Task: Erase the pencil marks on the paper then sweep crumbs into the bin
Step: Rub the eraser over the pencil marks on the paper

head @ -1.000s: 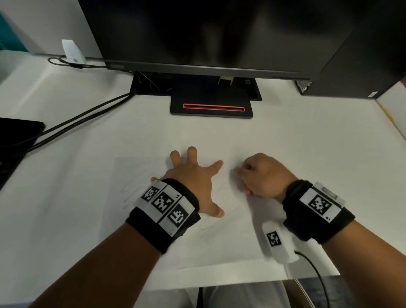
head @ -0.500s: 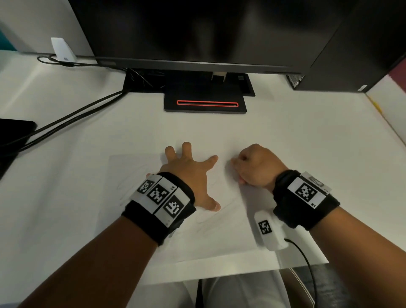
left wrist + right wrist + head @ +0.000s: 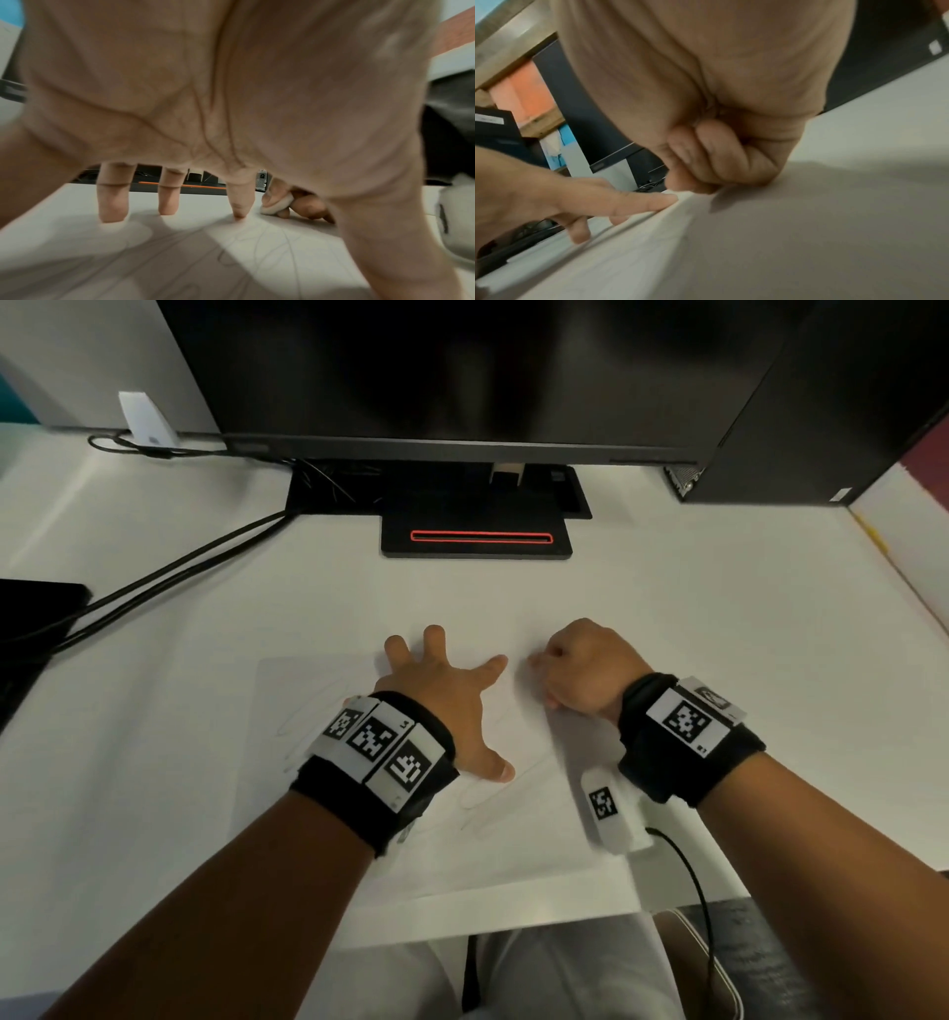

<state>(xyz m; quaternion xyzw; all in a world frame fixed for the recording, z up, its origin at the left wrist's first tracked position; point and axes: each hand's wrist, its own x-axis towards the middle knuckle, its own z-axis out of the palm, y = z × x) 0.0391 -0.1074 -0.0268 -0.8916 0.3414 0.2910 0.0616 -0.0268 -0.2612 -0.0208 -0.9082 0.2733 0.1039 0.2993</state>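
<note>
A white sheet of paper with faint pencil loops lies on the white desk near its front edge. My left hand is spread flat on the paper, fingers straight, pressing it down. Just to its right, my right hand is curled and pinches a small white eraser against the paper near the sheet's upper right part. Pencil lines run under the left palm in the left wrist view. In the right wrist view the eraser barely shows under the right fingers, next to the left index finger. No bin is in view.
A black monitor on a stand with a red-lined slot stands behind the paper. Black cables run left to a dark object. A black computer case is at the back right. A white tagged device lies by my right wrist.
Both hands keep their pose on the paper; the right hand with the eraser shifts slightly. The head view tilted and drifted a little.
</note>
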